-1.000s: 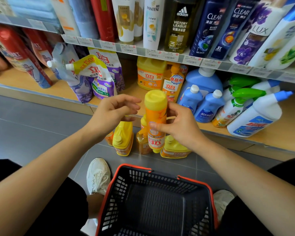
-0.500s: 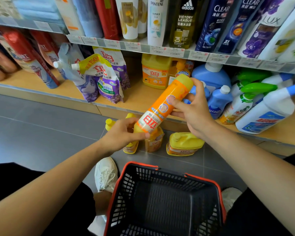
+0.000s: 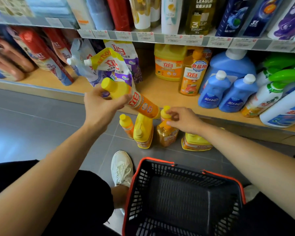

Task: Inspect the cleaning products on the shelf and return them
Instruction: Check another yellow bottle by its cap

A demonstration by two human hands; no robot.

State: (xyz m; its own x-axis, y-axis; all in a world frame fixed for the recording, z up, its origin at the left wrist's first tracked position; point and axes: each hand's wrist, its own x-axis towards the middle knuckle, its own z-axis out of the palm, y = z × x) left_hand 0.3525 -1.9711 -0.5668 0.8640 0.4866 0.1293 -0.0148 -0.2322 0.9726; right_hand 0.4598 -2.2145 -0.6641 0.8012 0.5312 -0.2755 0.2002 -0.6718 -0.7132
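Note:
My left hand (image 3: 100, 106) grips a tall orange bottle with a yellow cap (image 3: 140, 103), tilted with its cap up to the left, in front of the wooden bottom shelf (image 3: 160, 92). My right hand (image 3: 182, 119) pinches the yellow pump top of an amber pump bottle (image 3: 167, 133) standing on the floor. Beside that one on the grey floor stand a small orange bottle (image 3: 126, 125), a yellow jug (image 3: 143, 132) and a low yellow container (image 3: 196, 142).
A black basket with a red rim (image 3: 182, 167) sits near my feet, nothing in it. The shelf holds refill pouches (image 3: 112, 65), a yellow jug (image 3: 169, 63), a pump bottle (image 3: 192, 74), blue bottles (image 3: 226, 89) and spray bottles (image 3: 279, 92). Shampoo bottles line the shelf above.
The orange bottle went from both hands to my left hand alone and now tilts cap-left. My right hand let go and dropped to the pump bottle on the floor.

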